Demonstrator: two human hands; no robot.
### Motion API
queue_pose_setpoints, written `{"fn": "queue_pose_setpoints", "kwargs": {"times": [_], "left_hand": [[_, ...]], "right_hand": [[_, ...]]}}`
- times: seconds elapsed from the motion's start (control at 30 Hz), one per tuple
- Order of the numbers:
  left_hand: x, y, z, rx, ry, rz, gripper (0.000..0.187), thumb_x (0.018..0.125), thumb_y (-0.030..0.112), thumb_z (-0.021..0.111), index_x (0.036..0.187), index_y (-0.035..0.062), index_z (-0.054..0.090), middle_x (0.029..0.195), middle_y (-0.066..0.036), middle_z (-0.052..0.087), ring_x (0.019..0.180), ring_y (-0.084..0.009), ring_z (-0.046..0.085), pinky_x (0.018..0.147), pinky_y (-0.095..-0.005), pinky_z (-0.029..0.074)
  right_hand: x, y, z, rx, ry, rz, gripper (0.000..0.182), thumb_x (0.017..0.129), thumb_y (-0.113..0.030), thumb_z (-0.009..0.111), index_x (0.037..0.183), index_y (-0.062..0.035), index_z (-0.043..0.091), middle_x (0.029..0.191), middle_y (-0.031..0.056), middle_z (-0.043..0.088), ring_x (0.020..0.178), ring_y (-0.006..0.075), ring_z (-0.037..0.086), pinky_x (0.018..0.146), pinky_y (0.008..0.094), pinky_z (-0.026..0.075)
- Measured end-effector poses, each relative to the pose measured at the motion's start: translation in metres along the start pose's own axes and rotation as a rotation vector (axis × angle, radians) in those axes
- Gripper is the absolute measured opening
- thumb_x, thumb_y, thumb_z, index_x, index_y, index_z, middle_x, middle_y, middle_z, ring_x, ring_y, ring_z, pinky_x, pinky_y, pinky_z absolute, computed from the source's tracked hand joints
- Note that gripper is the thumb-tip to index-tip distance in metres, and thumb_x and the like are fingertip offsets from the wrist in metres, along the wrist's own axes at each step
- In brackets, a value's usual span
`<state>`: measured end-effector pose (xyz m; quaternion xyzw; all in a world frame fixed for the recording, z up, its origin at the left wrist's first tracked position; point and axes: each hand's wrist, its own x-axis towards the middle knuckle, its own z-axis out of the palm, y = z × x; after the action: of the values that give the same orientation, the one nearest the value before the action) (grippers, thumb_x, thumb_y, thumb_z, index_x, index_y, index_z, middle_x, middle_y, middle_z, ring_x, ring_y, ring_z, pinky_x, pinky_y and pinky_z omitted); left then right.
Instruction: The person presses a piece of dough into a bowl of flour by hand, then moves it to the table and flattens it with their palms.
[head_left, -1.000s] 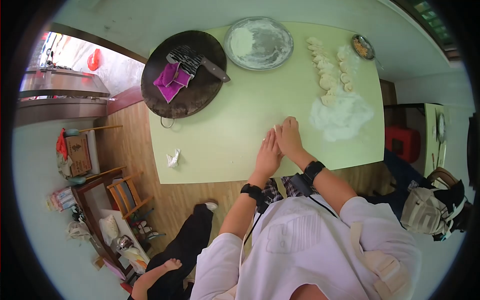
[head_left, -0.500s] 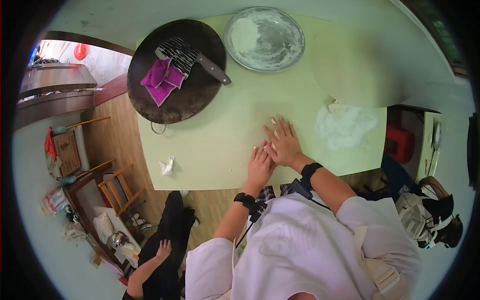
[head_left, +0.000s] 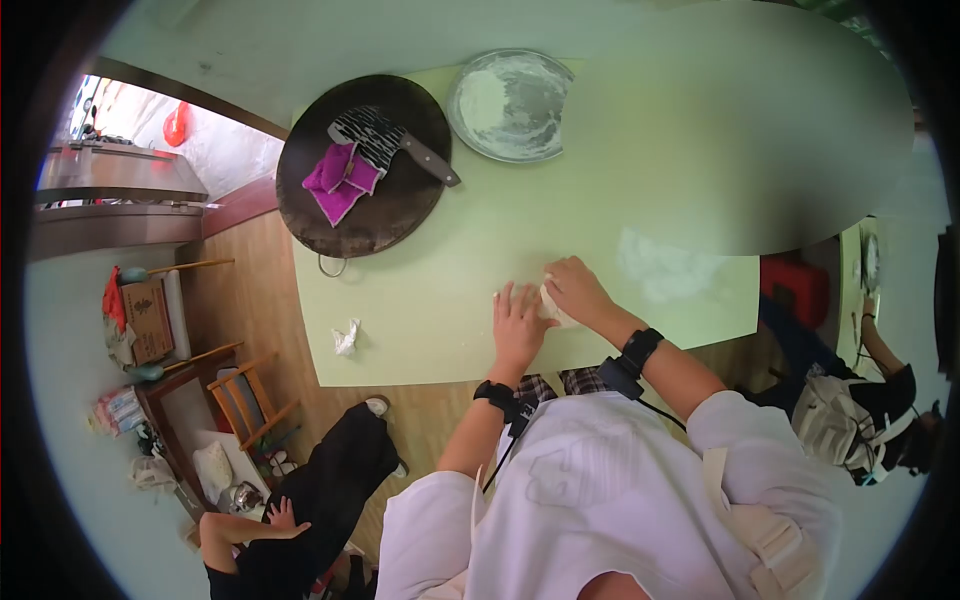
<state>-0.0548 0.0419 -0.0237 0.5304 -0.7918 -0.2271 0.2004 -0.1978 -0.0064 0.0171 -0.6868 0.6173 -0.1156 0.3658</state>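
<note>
A small pale piece of dough (head_left: 551, 308) lies on the light green table (head_left: 430, 320), partly hidden between my hands. My left hand (head_left: 520, 325) rests palm down, its fingers spread on the table and its thumb reaching to the dough. Bent over the dough from the right, my right hand (head_left: 580, 290) has its fingers curled onto the far end of the piece. A patch of white flour (head_left: 665, 265) is spread on the table to the right.
At the back left, a dark round board (head_left: 300, 215) bears a knife (head_left: 430, 160) and a purple cloth (head_left: 335, 200). Beside it is a floury metal tray (head_left: 545, 140). Crumpled wrapping (head_left: 346, 338) lies front left. A large blur hides the back right. People are at both sides.
My hands have parted slightly and my right fingers have curled over the dough, which now shows between them. The blur covers more of the tray. The left person's arm has moved.
</note>
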Motion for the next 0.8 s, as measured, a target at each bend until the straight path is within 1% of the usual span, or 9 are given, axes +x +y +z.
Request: {"fn": "queue_pose_setpoints", "kwargs": {"times": [0.07, 0.13, 0.17, 0.2, 0.3, 0.37, 0.47, 0.57, 0.8], "left_hand": [[-0.002, -0.001, -0.002, -0.002, 0.030, -0.030, 0.062, 0.058, 0.034, 0.069, 0.106, 0.0027, 0.048, 0.118, -0.010, 0.041, 0.114, -0.0322, 0.032, 0.094, -0.0489, 0.025], [-0.002, 0.000, -0.004, -0.040, 0.051, -0.091, 0.070, 0.054, 0.034, 0.072, 0.109, 0.0019, 0.043, 0.117, -0.012, 0.039, 0.113, -0.0333, 0.031, 0.094, -0.0481, 0.025], [-0.002, 0.000, -0.004, -0.078, 0.073, -0.151, 0.079, 0.050, 0.033, 0.075, 0.112, 0.0012, 0.039, 0.116, -0.014, 0.037, 0.113, -0.0344, 0.030, 0.094, -0.0473, 0.025], [-0.001, 0.001, -0.006, -0.081, 0.069, -0.155, 0.079, 0.050, 0.033, 0.075, 0.112, 0.0012, 0.039, 0.116, -0.014, 0.037, 0.113, -0.0344, 0.030, 0.094, -0.0473, 0.025], [0.003, 0.001, -0.009, -0.098, 0.082, -0.156, 0.087, 0.047, 0.031, 0.076, 0.116, 0.0015, 0.032, 0.118, -0.017, 0.034, 0.112, -0.0363, 0.029, 0.094, -0.0463, 0.026], [0.004, 0.001, -0.008, -0.110, 0.087, -0.144, 0.086, 0.047, 0.030, 0.077, 0.115, 0.0013, 0.034, 0.119, -0.018, 0.033, 0.113, -0.0367, 0.028, 0.094, -0.0469, 0.025], [0.002, -0.007, 0.001, -0.089, 0.102, -0.135, 0.086, 0.050, 0.031, 0.076, 0.118, 0.0014, 0.032, 0.121, -0.020, 0.031, 0.116, -0.0369, 0.026, 0.095, -0.0485, 0.023], [0.001, -0.011, 0.010, -0.051, 0.125, -0.142, 0.089, 0.048, 0.030, 0.076, 0.119, 0.0018, 0.031, 0.122, -0.020, 0.029, 0.117, -0.0362, 0.025, 0.094, -0.0486, 0.024], [0.005, -0.005, -0.005, -0.115, 0.035, -0.171, 0.090, 0.052, 0.035, 0.074, 0.121, 0.0011, 0.028, 0.124, -0.021, 0.027, 0.118, -0.0363, 0.023, 0.096, -0.0488, 0.021]], "right_hand": [[0.010, -0.007, -0.003, -0.057, 0.017, 0.052, 0.028, 0.076, -0.025, 0.049, 0.088, -0.0012, 0.057, 0.093, 0.0165, 0.057, 0.088, 0.0302, 0.053, 0.074, 0.0349, 0.043], [0.018, -0.010, -0.001, 0.006, 0.018, 0.298, 0.019, 0.074, -0.021, 0.051, 0.078, -0.0040, 0.059, 0.078, 0.0139, 0.059, 0.071, 0.0299, 0.057, 0.064, 0.0375, 0.046], [0.017, 0.004, 0.013, -0.014, 0.162, 0.165, 0.016, 0.072, -0.020, 0.053, 0.080, -0.0071, 0.059, 0.069, 0.0135, 0.059, 0.058, 0.0308, 0.057, 0.057, 0.0395, 0.046], [0.015, 0.003, 0.015, -0.014, 0.157, 0.169, 0.016, 0.072, -0.020, 0.053, 0.080, -0.0071, 0.059, 0.069, 0.0135, 0.059, 0.058, 0.0308, 0.057, 0.057, 0.0395, 0.046], [0.010, -0.004, 0.018, -0.088, 0.147, 0.335, 0.025, 0.074, -0.026, 0.052, 0.088, -0.0048, 0.056, 0.085, 0.0143, 0.058, 0.074, 0.0281, 0.057, 0.064, 0.0392, 0.043], [-0.004, -0.014, 0.022, -0.313, 0.182, 0.223, 0.037, 0.075, -0.026, 0.052, 0.105, -0.0046, 0.049, 0.109, 0.0160, 0.048, 0.099, 0.0313, 0.047, 0.082, 0.0463, 0.036], [-0.019, -0.003, 0.043, -0.331, 0.327, 0.125, 0.048, 0.077, -0.029, 0.049, 0.117, -0.0034, 0.040, 0.122, 0.0163, 0.035, 0.113, 0.0344, 0.032, 0.091, 0.0505, 0.025], [-0.014, -0.004, 0.044, -0.417, 0.322, 0.046, 0.054, 0.079, -0.028, 0.045, 0.123, -0.0005, 0.031, 0.124, 0.0214, 0.032, 0.115, 0.0391, 0.028, 0.093, 0.0505, 0.022], [0.017, 0.004, 0.033, -0.530, 0.198, -0.054, 0.056, 0.079, -0.031, 0.041, 0.127, -0.0078, 0.026, 0.131, 0.0192, 0.022, 0.122, 0.0393, 0.016, 0.097, 0.0521, 0.015]]}}
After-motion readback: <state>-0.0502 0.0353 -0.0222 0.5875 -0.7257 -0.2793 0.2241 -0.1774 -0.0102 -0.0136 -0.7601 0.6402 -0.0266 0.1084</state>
